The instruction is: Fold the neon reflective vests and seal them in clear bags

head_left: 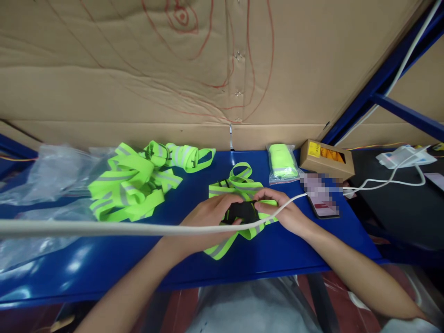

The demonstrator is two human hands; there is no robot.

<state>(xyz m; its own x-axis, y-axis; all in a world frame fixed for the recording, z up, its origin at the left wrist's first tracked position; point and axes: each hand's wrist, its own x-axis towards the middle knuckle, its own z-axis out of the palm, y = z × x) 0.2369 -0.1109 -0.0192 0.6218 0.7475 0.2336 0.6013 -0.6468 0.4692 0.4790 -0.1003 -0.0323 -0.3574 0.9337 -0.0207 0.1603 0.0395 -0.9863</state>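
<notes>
In the middle of the blue table lies a neon yellow-green reflective strap (219, 249) with grey stripes, its loops spread around my hands. A black piece (243, 212), perhaps an elastic part of the strap, is between both hands. My left hand (217, 212) grips its left side, fingers curled round it. From the right, my right hand (275, 208) pinches the strap and the black piece's edge between thumb and fingers. A white cable passes in front of both hands and hides part of them.
More reflective straps (128, 185) are heaped at left, near clear plastic bags (58, 171). At the back right are a bagged strap (282, 160), a cardboard box (328, 159) and a phone (326, 208). The white cable (138, 230) crosses the view.
</notes>
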